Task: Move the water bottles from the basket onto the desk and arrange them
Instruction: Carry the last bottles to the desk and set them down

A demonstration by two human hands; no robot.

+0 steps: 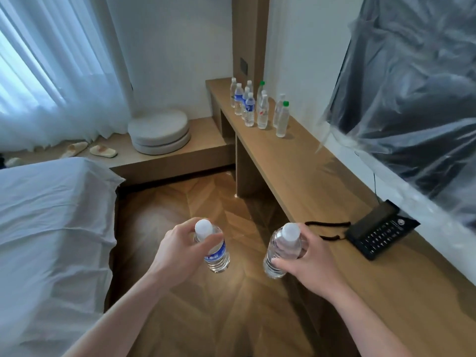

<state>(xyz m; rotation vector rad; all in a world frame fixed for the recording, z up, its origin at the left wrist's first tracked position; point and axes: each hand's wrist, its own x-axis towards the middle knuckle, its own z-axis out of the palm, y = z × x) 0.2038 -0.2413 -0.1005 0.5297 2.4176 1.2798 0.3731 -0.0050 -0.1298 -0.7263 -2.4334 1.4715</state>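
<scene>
Gripping bottles [215,249], labels half hidden by fingers [206,239], basket unseen

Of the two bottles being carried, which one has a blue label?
The bottle in the left hand, the blue-labelled bottle. The clear bottle in the right hand shows no blue label.

body: two bare forearms | left hand [177,249] bare | right hand [313,261] bare | no sleeves showing
</scene>
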